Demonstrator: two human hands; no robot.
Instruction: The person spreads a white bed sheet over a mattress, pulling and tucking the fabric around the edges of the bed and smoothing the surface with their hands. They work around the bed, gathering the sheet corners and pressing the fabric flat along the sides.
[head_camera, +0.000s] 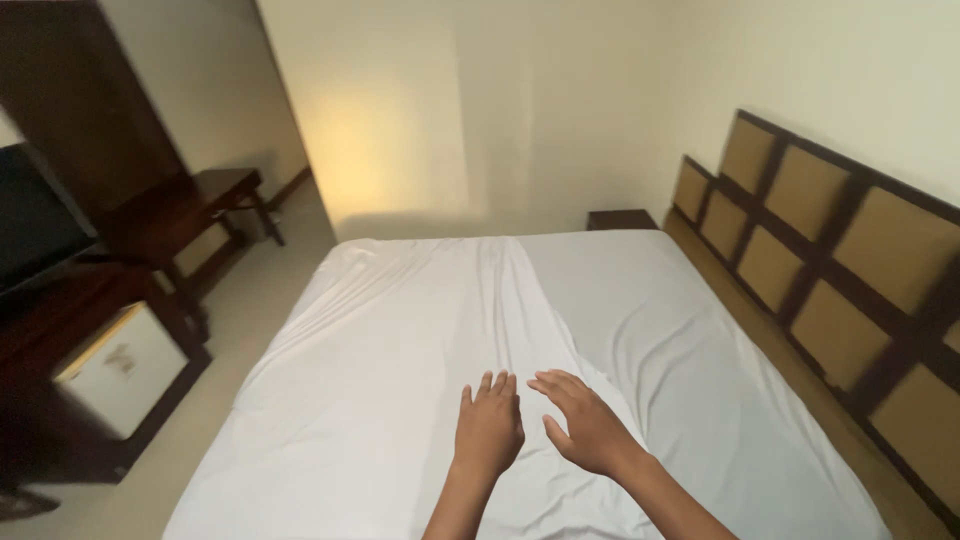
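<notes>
Both hands flat, fingers spread, nothing grasped. Left hand (488, 428) palm down on the sheet (400, 330), near the bed's near edge; right hand (585, 425) just beside it, angled left, thumb out, probably pressing the same fold, though contact hard to judge. Sheet white, spread over the whole bed, long axis running near to far. Raised crease (520, 300) straight ahead of the fingertips, reaching toward the far wall; left hand slightly nearer to it. Headboard (830, 250) along the right. Small white fridge (125, 370) inside a dark cabinet (60, 330) at left, door closed, contents hidden.
</notes>
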